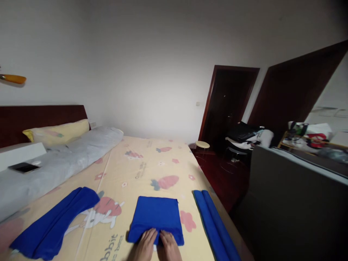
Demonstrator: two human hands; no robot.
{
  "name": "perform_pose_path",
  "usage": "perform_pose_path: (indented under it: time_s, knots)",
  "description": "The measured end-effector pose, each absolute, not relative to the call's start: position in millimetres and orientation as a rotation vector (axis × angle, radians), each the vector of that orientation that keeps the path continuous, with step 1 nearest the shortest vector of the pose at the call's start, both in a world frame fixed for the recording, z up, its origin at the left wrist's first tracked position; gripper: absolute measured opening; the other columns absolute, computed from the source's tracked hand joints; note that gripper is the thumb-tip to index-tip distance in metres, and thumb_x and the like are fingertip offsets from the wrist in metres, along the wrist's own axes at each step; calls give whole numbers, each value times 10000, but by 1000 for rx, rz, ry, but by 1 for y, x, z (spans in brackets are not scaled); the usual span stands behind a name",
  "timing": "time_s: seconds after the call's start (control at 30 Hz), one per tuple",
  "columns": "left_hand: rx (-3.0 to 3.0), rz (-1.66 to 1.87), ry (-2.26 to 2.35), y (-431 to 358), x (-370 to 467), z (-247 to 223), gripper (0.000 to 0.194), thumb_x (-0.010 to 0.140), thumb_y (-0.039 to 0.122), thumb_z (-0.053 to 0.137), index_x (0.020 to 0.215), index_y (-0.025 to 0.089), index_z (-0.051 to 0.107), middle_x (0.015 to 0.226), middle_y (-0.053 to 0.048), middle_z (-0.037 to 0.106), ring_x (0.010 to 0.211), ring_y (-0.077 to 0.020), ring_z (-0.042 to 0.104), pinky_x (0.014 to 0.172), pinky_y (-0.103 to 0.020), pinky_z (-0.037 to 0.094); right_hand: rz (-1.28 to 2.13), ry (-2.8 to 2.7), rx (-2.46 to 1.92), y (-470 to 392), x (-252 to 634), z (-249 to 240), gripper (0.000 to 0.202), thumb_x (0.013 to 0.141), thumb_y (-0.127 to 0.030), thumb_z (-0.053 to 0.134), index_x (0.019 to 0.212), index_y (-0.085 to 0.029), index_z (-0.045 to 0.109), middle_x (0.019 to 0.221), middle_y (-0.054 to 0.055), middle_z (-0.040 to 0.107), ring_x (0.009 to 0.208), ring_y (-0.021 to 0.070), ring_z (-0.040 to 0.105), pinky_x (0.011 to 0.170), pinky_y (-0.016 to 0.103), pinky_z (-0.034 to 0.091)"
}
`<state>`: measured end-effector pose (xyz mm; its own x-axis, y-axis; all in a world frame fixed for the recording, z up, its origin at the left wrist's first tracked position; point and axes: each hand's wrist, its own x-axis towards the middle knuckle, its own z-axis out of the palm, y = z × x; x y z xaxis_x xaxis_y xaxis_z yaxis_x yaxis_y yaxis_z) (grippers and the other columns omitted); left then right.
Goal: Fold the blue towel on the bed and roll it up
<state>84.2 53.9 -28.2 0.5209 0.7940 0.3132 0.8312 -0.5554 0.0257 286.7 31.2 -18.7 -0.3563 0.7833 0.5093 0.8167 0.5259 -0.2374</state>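
Note:
A folded blue cloth (156, 214) lies in a near-square on the patterned bedsheet (144, 163), low in the middle. At its near edge, my left hand (146, 243) has its fingers together on the fabric, with the thumb hidden. Close beside it, my right hand (169, 244) also grips that edge with fingers together. The cloth bulges slightly along this edge. A second blue cloth (59, 221), long and loosely folded, lies at the left. At the right, a third blue cloth (214, 224) forms a long strip near the bed's edge.
A grey cover (89, 145) and a yellow pillow (65, 132) lie near the headboard (40, 116), with a dark phone (24, 167) at the left. Beyond the bed's right side are a round stool (202, 144), a chair piled with clothes, and a dark grey panel (293, 203).

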Motion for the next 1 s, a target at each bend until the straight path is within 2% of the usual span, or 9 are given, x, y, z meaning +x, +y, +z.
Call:
perform_pose_path:
  time_s: [0.1,0.2,0.3,0.4,0.57,0.63,0.73,0.87,1.0]
  knots:
    - [-2659,-546,-1166,54,81,-30,660,905,140,363,1509,337,187,1473,42,495,1301,-125,502,1074,-269,417,-12,-2181,-1280,28,289,-19,537,878,-262,478,1413,-269,436,1339,51,605,1198,235,593,1010,396,495]
    - [-2629,-488,-1300,58,45,-23,602,966,285,353,1499,387,93,1511,52,432,1342,-140,458,1085,-314,388,98,-2175,-1470,28,320,-12,473,935,-433,434,1397,-330,456,1398,39,539,1268,275,532,1041,488,467]
    - [-2538,-417,-1531,63,11,-15,556,980,359,336,1476,411,91,1521,33,412,1367,-179,429,1113,-417,327,164,-2078,-1752,29,348,-5,517,939,-546,379,1387,-304,469,1451,53,460,1344,314,432,1093,584,386]
    - [-2449,-433,-1572,63,16,-9,559,978,297,326,1475,382,85,1513,-2,419,1372,-204,424,1120,-487,290,162,-2050,-1830,32,341,1,552,945,-552,354,1396,-252,461,1479,77,410,1382,314,368,1133,588,327]
    - [-2654,-488,-1270,57,75,-8,566,983,274,313,1497,335,83,1525,19,392,1366,-128,423,1095,-317,364,257,-2249,-1448,36,285,12,473,982,-450,321,1435,-328,384,1457,28,454,1333,234,458,1072,448,440]
    - [-2710,-485,-1324,60,84,-9,519,992,301,284,1489,349,142,1500,29,432,1340,-118,457,1065,-296,403,320,-2263,-1437,38,278,14,459,984,-458,311,1419,-348,408,1449,22,467,1317,232,479,1063,460,446]
    - [-2649,-410,-1648,69,77,-7,477,989,339,246,1466,353,244,1514,6,413,1376,-169,418,1085,-391,396,310,-2141,-1645,45,293,9,455,972,-498,316,1382,-363,462,1476,26,433,1359,264,420,1100,548,379]
    - [-2302,-179,-2151,76,71,5,529,955,407,269,1470,288,261,1576,-59,264,1448,-262,279,1139,-590,233,166,-1842,-1947,57,322,-11,533,941,-549,361,1401,-294,452,1477,101,438,1382,335,369,1087,650,330]
    - [-2234,-230,-2132,74,86,13,530,946,308,273,1472,241,271,1568,-91,281,1447,-283,278,1142,-620,198,-28,-1794,-1890,62,322,-22,573,930,-563,375,1424,-276,421,1453,127,470,1353,362,407,1045,673,371]
